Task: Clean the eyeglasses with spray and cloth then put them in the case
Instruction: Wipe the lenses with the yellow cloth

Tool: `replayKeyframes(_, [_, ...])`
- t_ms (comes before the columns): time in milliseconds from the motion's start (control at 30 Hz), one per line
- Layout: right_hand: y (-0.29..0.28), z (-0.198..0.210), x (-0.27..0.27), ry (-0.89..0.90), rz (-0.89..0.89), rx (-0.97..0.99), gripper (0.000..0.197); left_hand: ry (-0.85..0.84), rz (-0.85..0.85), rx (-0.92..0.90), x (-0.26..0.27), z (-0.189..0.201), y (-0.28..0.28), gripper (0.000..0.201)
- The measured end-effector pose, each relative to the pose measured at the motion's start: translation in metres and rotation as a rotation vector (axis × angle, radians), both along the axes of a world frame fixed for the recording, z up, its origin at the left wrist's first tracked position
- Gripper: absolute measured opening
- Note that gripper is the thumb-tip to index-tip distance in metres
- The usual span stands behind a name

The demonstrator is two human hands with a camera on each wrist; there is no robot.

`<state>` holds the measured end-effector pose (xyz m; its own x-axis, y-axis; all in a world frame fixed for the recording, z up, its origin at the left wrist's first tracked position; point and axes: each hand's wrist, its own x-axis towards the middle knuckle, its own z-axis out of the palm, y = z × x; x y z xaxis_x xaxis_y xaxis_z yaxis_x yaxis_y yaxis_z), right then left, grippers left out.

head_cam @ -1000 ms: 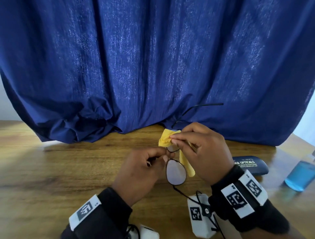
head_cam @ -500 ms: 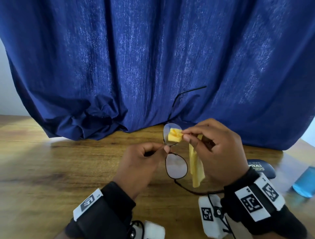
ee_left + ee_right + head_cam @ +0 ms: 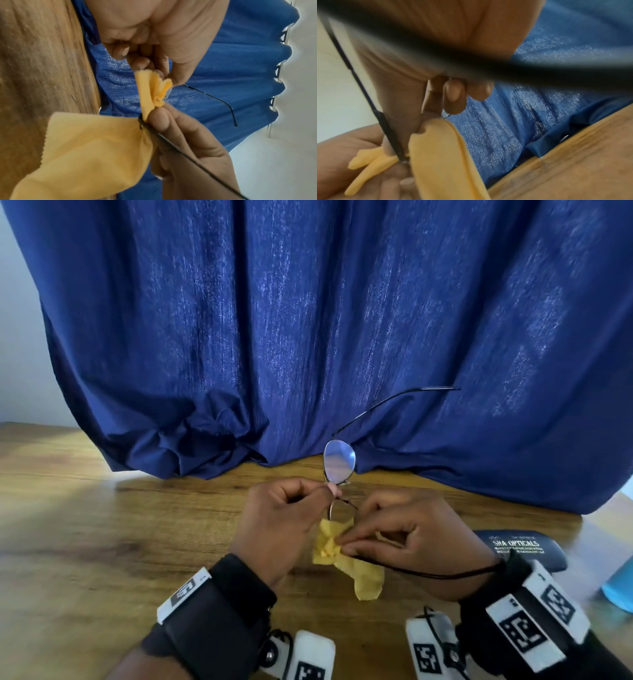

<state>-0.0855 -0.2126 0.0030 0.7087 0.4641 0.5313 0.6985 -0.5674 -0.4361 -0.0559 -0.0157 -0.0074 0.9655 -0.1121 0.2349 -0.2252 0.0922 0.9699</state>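
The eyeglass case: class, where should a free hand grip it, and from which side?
Grip the eyeglass case across its narrow width, coming from above. It lies flat on the wooden table, printed face up, beside the right hand; its rounded long edges give the fingers purchase.

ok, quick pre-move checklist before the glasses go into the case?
1. Left hand grips the eyeglasses at the bridge: ok.
2. Right hand pinches the yellow cloth on the near lens: ok.
3. Far lens clean: cannot tell, only glare shows.
4. Temples folded: not ok, both stick out.
5. Case open: not ok, it looks shut.
6. Spray bottle out of the path: ok, at the right edge.
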Motion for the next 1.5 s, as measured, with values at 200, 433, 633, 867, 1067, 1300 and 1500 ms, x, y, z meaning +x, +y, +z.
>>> replayKeyframes(200, [0.003, -0.002, 0.003, -0.183, -0.129, 0.079, 0.011, -0.022, -0.039, 0.056, -0.004, -0.005, -0.007, 0.022])
replayKeyframes(433, [-0.003, -0.006, 0.007, -0.005, -0.119, 0.028, 0.017, -0.025, 0.051, 0.045, 0.005, -0.007, -0.004, 0.025])
replayKeyframes(633, [0.003, -0.006, 0.006, 0.001, -0.095, 0.064, 0.011, -0.030, 0.070, 0.070, 0.003, -0.009, -0.005, 0.026])
replayKeyframes(867, [0.002, -0.005, 0.005, -0.109, -0.227, 0.026, 0.019, -0.044, 0.077, 0.079, 0.004, -0.008, -0.003, 0.025])
replayKeyframes(1067, [0.002, -0.002, 0.001, -0.074, -0.172, -0.065, 0.018, -0.061, 0.090, 0.050, 0.004, -0.006, -0.001, 0.025])
replayKeyframes(1300, [0.012, -0.003, -0.001, -0.161, -0.198, -0.012, 0.017, -0.075, 0.054, 0.047, 0.001, -0.010, -0.006, 0.026])
replayKeyframes(1500, [-0.002, 0.000, 0.002, -0.128, -0.265, -0.067, 0.025, -0.051, 0.090, 0.027, 0.007, -0.008, -0.002, 0.027])
